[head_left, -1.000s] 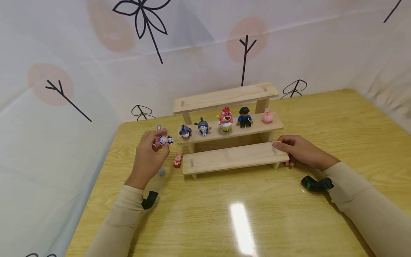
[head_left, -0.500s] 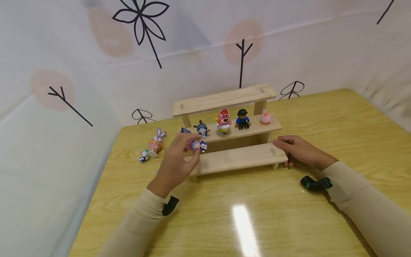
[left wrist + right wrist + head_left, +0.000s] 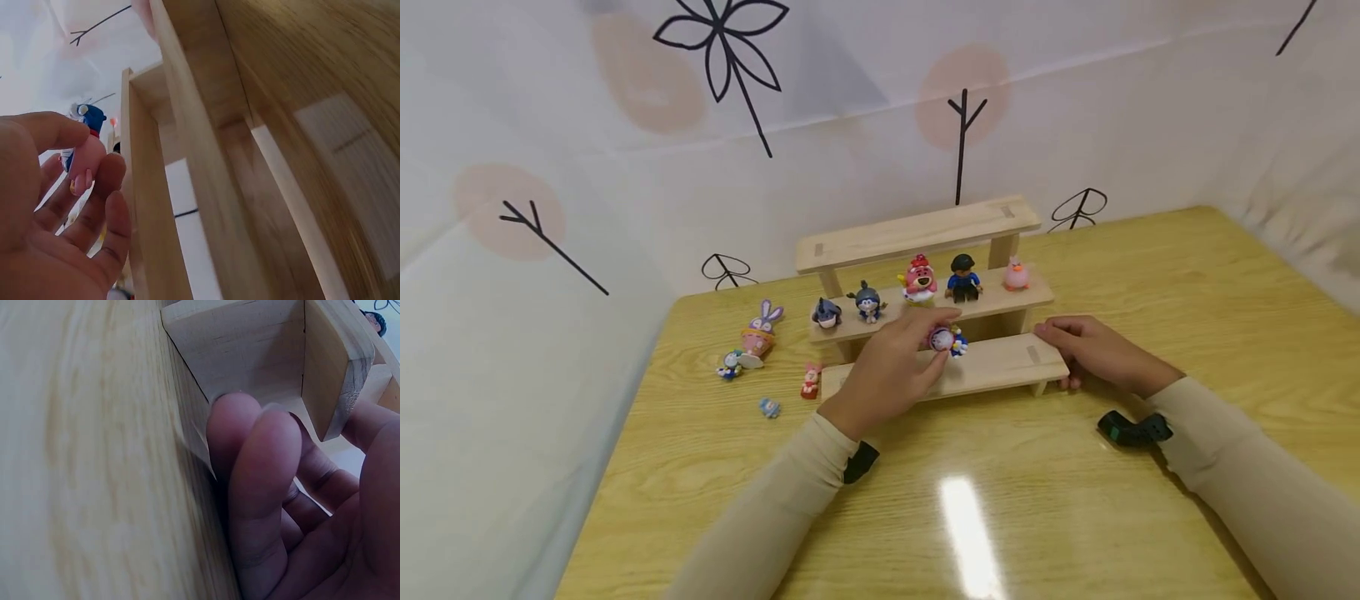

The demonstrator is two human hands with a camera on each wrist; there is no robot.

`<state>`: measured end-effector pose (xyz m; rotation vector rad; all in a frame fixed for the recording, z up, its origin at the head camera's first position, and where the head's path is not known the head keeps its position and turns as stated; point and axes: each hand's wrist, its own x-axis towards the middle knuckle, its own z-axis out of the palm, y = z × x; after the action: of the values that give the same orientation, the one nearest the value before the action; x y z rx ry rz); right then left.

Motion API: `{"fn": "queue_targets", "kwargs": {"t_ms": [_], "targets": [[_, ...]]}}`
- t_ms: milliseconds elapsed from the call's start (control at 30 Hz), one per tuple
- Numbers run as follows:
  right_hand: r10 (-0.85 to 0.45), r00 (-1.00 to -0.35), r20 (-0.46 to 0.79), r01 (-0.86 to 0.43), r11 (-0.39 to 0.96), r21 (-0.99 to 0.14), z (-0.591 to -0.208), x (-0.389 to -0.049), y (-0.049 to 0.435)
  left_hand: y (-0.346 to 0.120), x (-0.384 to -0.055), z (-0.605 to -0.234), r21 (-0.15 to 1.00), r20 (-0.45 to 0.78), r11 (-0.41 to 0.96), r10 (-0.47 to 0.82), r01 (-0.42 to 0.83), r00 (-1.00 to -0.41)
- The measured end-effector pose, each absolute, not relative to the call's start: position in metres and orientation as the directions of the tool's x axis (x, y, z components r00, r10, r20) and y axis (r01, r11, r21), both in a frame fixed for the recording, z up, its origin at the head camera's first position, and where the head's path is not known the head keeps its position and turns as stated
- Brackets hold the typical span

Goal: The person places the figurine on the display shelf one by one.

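My left hand (image 3: 883, 371) pinches a small pink-and-blue toy figurine (image 3: 943, 339) between thumb and fingers, over the bottom step of a three-tier wooden display shelf (image 3: 1000, 362). In the left wrist view, the figurine (image 3: 90, 153) shows a pink body and a blue-and-white part. My right hand (image 3: 1093, 350) grips the right end of the bottom step, thumb at the board's edge, other fingers curled below it in the right wrist view. On the middle step stand a grey-blue donkey figurine (image 3: 827, 313), a dark-haired figurine (image 3: 868, 303), a pink bear (image 3: 919, 281), a black-capped figure (image 3: 963, 280) and a pink bird-like figurine (image 3: 1017, 276).
Left of the shelf on the wooden table (image 3: 715, 483) are a purple-eared rabbit figurine (image 3: 758, 333), a blue-and-white figurine (image 3: 730, 364), a small light-blue one (image 3: 770, 407) and a pink-and-red one (image 3: 810, 381). A patterned cloth (image 3: 850, 142) hangs behind.
My left hand has carried the figurine rightward from beside the shelf to over the middle of the bottom step. My right hand has stayed at the step's end.
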<state>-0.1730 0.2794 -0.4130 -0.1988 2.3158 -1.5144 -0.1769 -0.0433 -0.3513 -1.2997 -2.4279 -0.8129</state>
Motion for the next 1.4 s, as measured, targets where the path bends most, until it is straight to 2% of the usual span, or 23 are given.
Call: {"fn": "queue_targets", "kwargs": {"t_ms": [433,733,1100,1400], "targets": [[-0.305,-0.92,-0.246,0.108,0.405,-0.908,-0.411,-0.172,0.28,-0.002,-0.173,-0.352,0.245,0.342,0.507,0.753,0.827,-0.563],[-0.304,-0.923,-0.237,0.105,0.394,-0.913,-0.41,-0.173,0.28,0.005,-0.173,-0.357,0.235,0.277,0.53,0.767,0.815,-0.579],[-0.314,-0.92,-0.232,0.097,0.392,-0.915,-0.413,-0.173,0.277,0.009,-0.174,-0.366,0.193,0.278,0.499,0.798,0.845,-0.535],[-0.292,-0.931,-0.218,0.09,0.396,-0.914,-0.416,-0.173,0.278,0.011,-0.173,-0.369,0.108,0.344,0.474,0.807,0.874,-0.48]]}}
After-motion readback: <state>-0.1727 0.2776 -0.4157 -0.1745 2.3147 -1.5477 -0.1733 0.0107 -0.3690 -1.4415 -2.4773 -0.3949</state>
